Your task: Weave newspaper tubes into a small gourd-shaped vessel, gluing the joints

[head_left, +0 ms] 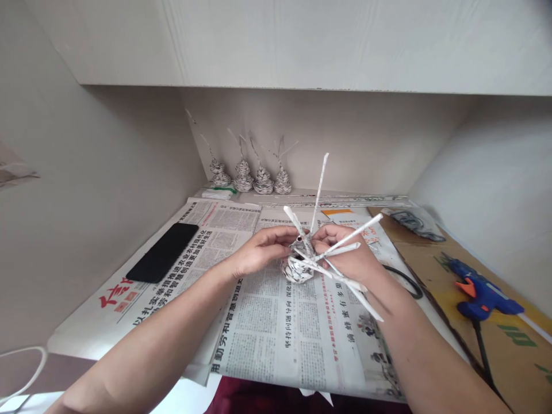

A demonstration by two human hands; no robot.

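Between my two hands is a small woven paper gourd (298, 270), made of rolled newspaper strips. Several loose paper strips (353, 234) stick out of its top, some up, most toward the right. My left hand (269, 247) grips the gourd's left and upper side, fingers curled around the back. On its right side my right hand (338, 250) is closed among the strips, with its fingertips partly hidden behind them. The gourd's base is at or just above the newspaper (263, 339); I cannot tell which.
Several finished-looking woven gourds (244, 177) stand along the back wall. Long thin paper rolls (336, 201) lie across the rear. A black phone (163, 253) rests at left. At right, a blue glue gun (483, 290) with a cord lies on cardboard (431, 259), near a plastic bag (414, 223).
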